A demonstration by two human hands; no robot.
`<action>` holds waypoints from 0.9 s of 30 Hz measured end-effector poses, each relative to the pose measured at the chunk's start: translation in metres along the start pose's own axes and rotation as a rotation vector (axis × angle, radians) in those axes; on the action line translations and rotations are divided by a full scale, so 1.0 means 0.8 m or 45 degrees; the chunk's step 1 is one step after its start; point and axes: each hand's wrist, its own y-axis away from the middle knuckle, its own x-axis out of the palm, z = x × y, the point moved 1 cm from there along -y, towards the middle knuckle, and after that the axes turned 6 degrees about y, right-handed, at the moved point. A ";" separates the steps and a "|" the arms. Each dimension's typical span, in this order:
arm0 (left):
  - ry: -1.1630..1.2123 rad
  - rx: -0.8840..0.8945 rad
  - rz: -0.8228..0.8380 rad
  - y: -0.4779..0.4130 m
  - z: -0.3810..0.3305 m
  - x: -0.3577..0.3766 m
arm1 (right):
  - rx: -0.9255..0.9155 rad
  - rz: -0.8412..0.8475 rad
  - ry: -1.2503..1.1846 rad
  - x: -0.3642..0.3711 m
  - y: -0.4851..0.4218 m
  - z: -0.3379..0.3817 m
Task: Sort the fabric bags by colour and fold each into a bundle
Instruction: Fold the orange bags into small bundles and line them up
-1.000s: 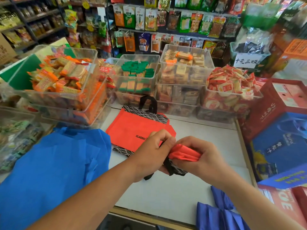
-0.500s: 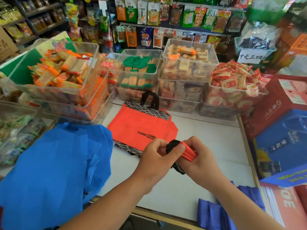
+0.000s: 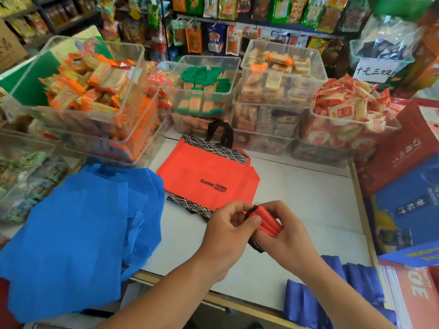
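nearest me, dark blue bundles [image 3: 332,293] lie folded by the near edge of the counter [image 3: 308,198]. over the counter my left hand [image 3: 225,233] and right hand [image 3: 292,236] both grip the red bundle [image 3: 267,222] — a second ago it was a looser wad, now it's a tight roll, and the fingers [image 3: 255,219] of my left hand pinch the black handle at its end. i'd judge this one nearly tied off. beyond lies one flat red bag [image 3: 209,179], not yet folded, with the blue pile [image 3: 83,222] to its left — snack bins [image 3: 206,91] behind.
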 end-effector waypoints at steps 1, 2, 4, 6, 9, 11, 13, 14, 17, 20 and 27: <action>0.014 -0.001 -0.021 -0.001 -0.001 -0.002 | -0.041 0.012 0.010 -0.003 0.002 0.001; 0.036 -0.017 -0.045 -0.001 -0.001 -0.004 | -0.088 0.020 0.030 -0.005 0.004 0.001; 0.176 -0.092 -0.039 -0.001 -0.001 -0.005 | -0.151 0.004 0.095 -0.006 0.005 -0.005; 0.358 -0.210 0.040 0.000 -0.003 -0.001 | -0.201 -0.024 0.149 -0.005 0.004 -0.013; 0.417 -0.348 0.108 0.001 -0.003 0.001 | -0.264 -0.006 0.156 -0.005 0.004 -0.020; 0.396 -0.384 0.109 0.001 -0.004 -0.001 | -0.184 0.054 0.015 -0.004 0.006 -0.023; 0.410 -0.411 0.109 0.000 -0.007 -0.001 | -0.131 0.035 -0.039 -0.002 0.008 -0.024; 0.414 -0.424 0.114 -0.001 -0.010 0.000 | -0.130 0.016 -0.029 -0.001 0.008 -0.025; 0.324 -0.423 0.090 -0.003 -0.015 0.001 | -0.121 0.003 0.004 -0.002 0.007 -0.030; 0.127 -0.335 0.034 -0.006 -0.013 0.001 | -0.095 0.045 0.077 -0.004 0.008 -0.034; -0.138 -0.077 -0.115 -0.013 -0.011 0.007 | -0.105 0.136 0.122 -0.011 -0.003 -0.026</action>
